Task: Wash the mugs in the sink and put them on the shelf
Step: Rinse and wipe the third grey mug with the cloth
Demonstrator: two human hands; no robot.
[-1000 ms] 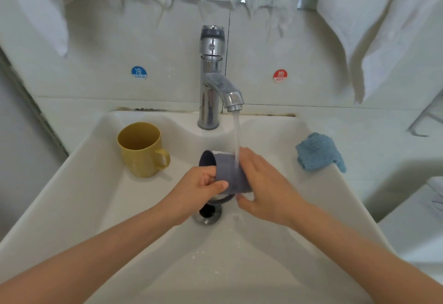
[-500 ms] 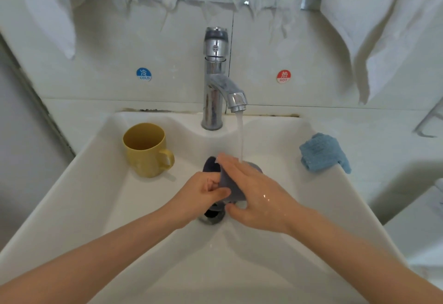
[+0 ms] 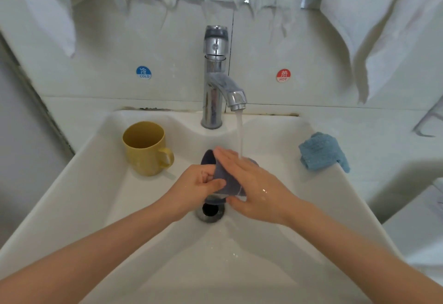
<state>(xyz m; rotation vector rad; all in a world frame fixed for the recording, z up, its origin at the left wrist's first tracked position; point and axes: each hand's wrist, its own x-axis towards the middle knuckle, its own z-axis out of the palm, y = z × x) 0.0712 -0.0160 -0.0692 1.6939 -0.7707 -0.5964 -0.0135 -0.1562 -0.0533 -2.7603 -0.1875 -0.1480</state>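
A grey-blue mug [image 3: 225,181] lies tilted on its side over the drain [image 3: 211,211] of the white sink [image 3: 79,196], under the running water of the chrome tap [image 3: 215,78]. My left hand [image 3: 196,188] grips the mug near its rim, thumb on the outside. My right hand [image 3: 254,191] lies over the mug's wall with fingers straight, wet, with the stream landing by its fingers. A yellow mug [image 3: 146,148] stands upright at the sink's back left, handle to the right.
A blue cloth [image 3: 321,151] lies on the sink's right rim. White towels [image 3: 383,28] hang above at left and right. Cold and hot stickers mark the tiled wall behind the tap. A white surface sits at the far right.
My right hand has slid across the mug's wall toward its mouth, covering more of it. The mug has turned a little in my left hand. The water keeps running.
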